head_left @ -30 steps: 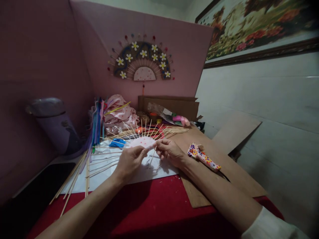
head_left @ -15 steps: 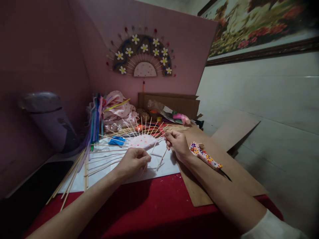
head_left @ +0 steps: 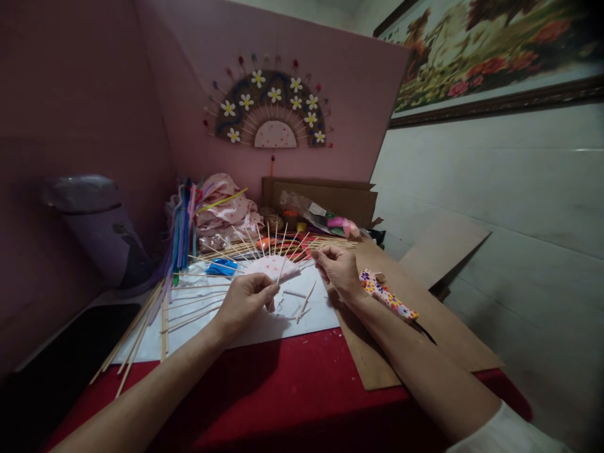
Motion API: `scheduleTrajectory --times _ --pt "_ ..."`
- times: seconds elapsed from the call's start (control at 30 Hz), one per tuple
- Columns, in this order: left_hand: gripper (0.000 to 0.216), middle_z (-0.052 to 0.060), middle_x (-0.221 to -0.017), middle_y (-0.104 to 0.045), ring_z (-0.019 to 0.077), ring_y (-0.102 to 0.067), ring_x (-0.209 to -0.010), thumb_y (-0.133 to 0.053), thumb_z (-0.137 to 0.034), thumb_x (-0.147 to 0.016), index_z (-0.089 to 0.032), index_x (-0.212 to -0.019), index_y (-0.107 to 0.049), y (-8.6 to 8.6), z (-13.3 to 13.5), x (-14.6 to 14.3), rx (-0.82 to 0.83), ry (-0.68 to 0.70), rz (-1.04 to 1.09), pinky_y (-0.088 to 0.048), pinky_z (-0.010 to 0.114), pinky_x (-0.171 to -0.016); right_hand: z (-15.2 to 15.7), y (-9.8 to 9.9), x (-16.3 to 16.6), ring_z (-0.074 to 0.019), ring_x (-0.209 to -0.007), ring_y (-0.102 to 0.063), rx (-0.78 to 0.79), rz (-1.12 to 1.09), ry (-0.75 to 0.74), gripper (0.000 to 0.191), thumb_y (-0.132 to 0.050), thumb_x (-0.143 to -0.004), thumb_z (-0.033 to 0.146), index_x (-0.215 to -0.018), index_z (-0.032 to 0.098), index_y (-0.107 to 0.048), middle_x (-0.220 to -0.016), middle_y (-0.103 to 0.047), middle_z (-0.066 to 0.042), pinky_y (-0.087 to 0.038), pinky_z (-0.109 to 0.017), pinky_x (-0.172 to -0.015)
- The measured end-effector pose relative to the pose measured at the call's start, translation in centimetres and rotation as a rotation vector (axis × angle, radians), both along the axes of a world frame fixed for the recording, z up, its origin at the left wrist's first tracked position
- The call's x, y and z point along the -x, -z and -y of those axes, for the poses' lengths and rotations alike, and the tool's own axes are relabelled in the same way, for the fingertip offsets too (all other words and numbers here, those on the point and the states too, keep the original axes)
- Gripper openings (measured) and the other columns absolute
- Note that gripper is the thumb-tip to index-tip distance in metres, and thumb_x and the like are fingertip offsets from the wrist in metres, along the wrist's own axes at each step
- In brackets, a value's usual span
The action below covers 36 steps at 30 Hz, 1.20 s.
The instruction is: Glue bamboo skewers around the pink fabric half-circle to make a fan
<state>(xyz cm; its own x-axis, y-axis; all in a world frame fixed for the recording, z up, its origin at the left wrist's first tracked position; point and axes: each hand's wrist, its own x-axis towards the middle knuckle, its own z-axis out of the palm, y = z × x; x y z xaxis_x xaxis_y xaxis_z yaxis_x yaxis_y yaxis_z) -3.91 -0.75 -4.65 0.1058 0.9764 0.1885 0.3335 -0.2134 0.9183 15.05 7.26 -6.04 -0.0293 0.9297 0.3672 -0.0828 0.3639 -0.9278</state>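
My left hand (head_left: 248,305) pinches a thin wooden stick (head_left: 282,272) that slants upward between thumb and fingers. Just behind it lies a half-round piece covered in white cloth with pink spots (head_left: 268,267), with several thin sticks fanning out from its curved edge. My right hand (head_left: 337,272) hovers to the right of that piece, fingers pinched together; whatever they hold, if anything, is too small to make out. Short cut stick pieces (head_left: 306,303) lie on the white sheet (head_left: 311,324) between the hands.
Flower-patterned scissors-like handles (head_left: 387,296) lie on brown cardboard (head_left: 453,327) at right. Loose sticks (head_left: 141,336), pipe cleaners (head_left: 182,233), a blue packet (head_left: 221,267) and crumpled spotted cloth (head_left: 226,207) are at left. A finished flowered fan (head_left: 274,94) hangs on the pink board behind.
My left hand has moved slightly up and left, and its stick now stands a bit steeper, nearer the spotted half-round piece. My right hand stays in nearly the same place, still pinched.
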Motion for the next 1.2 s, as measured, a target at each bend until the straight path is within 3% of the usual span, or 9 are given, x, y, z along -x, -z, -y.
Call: scheduleTrajectory --times 0.13,0.27,0.4,0.57,0.63,0.73,0.87,1.0,1.2 --pt "0.023 -0.002 -0.046 -0.057 0.0062 -0.038 -0.038 -0.057 -0.034 -0.075 -0.017 -0.059 -0.058 0.2 -0.1 0.3 -0.063 -0.037 -0.011 -0.03 0.021 -0.04 1.0 -0.8 -0.3 -0.0022 -0.033 -0.037 0.142 -0.043 -0.383 0.031 -0.073 -0.067 0.041 -0.062 0.017 -0.056 -0.049 -0.052 0.006 -0.027 -0.015 -0.029" --pt "0.025 0.0 -0.048 -0.058 0.0068 -0.039 -0.039 -0.057 -0.035 -0.076 -0.015 -0.061 -0.06 0.2 -0.1 0.6 -0.1 -0.073 -0.038 -0.029 0.02 -0.04 3.6 -1.9 -0.5 -0.0059 -0.043 -0.056 0.335 0.16 -0.876 0.018 -0.073 -0.069 0.028 -0.078 0.015 -0.065 -0.063 -0.066 0.002 -0.041 -0.015 -0.037" --pt "0.027 0.0 -0.049 -0.057 0.0068 -0.039 -0.04 -0.055 -0.036 -0.076 -0.015 -0.06 -0.059 0.3 -0.2 0.6 -0.118 -0.094 -0.05 -0.029 0.02 -0.04 6.5 -2.2 0.4 -0.007 -0.045 -0.06 0.643 0.428 -1.314 0.018 -0.072 -0.071 0.026 -0.082 0.012 -0.065 -0.063 -0.067 0.002 -0.041 -0.013 -0.035" --pt "0.026 0.001 -0.05 -0.058 0.0077 -0.04 -0.042 -0.055 -0.036 -0.075 -0.014 -0.062 -0.059 0.5 -0.4 0.7 -0.13 -0.097 -0.043 -0.03 0.02 -0.041 7.7 -1.6 1.5 -0.0069 -0.055 -0.064 0.701 0.667 -1.731 0.048 -0.073 -0.072 0.032 -0.114 0.014 -0.061 -0.086 -0.07 -0.003 -0.03 -0.012 -0.032" --pt "0.026 0.001 -0.05 -0.058 0.0078 -0.04 -0.042 -0.055 -0.037 -0.075 -0.014 -0.062 -0.059 0.5 -0.4 0.8 -0.135 -0.097 -0.055 -0.03 0.02 -0.041 7.4 -1.7 1.3 -0.0046 -0.046 -0.058 0.616 0.664 -1.612 0.04 -0.07 -0.075 0.031 -0.11 0.013 -0.063 -0.083 -0.069 -0.002 -0.029 -0.014 -0.032" --pt "0.026 0.001 -0.05 -0.058 0.008 -0.041 -0.043 -0.055 -0.036 -0.075 -0.015 -0.061 -0.06 0.4 -0.3 0.8 -0.141 -0.097 -0.071 -0.03 0.02 -0.041 6.3 -2.1 0.6 -0.0029 -0.035 -0.041 0.394 0.552 -1.134 0.016 -0.063 -0.079 0.027 -0.083 0.012 -0.066 -0.057 -0.059 0.004 -0.03 -0.016 -0.035" --pt "0.027 0.002 -0.05 -0.058 0.0077 -0.041 -0.041 -0.055 -0.036 -0.075 -0.015 -0.061 -0.06 0.5 -0.3 0.8 -0.132 -0.086 -0.072 -0.03 0.02 -0.04 4.0 -2.3 -0.5 -0.007 -0.059 -0.048 -0.177 0.862 -0.555 0.015 -0.056 -0.072 0.003 -0.078 0.015 -0.064 -0.072 -0.059 0.001 -0.04 -0.02 -0.057" --pt "0.027 0.002 -0.051 -0.058 0.0067 -0.04 -0.038 -0.055 -0.037 -0.076 -0.015 -0.061 -0.06 0.4 -0.3 0.8 -0.121 -0.093 -0.061 -0.029 0.02 -0.038 2.8 -1.6 -1.1 -0.0111 -0.074 -0.05 -0.445 1.227 -0.525 0.024 -0.053 -0.067 -0.002 -0.08 0.015 -0.063 -0.087 -0.057 -0.004 -0.041 -0.024 -0.067" --pt "0.027 0.003 -0.051 -0.059 0.0071 -0.041 -0.038 -0.055 -0.038 -0.076 -0.015 -0.061 -0.059 0.3 -0.4 0.8 -0.091 -0.082 -0.013 -0.03 0.02 -0.037 2.4 -0.5 -0.5 -0.0103 -0.067 -0.048 -0.536 1.155 -0.39 0.006 -0.054 -0.078 0.012 -0.074 0.015 -0.056 -0.078 -0.056 -0.003 -0.039 -0.024 -0.062"
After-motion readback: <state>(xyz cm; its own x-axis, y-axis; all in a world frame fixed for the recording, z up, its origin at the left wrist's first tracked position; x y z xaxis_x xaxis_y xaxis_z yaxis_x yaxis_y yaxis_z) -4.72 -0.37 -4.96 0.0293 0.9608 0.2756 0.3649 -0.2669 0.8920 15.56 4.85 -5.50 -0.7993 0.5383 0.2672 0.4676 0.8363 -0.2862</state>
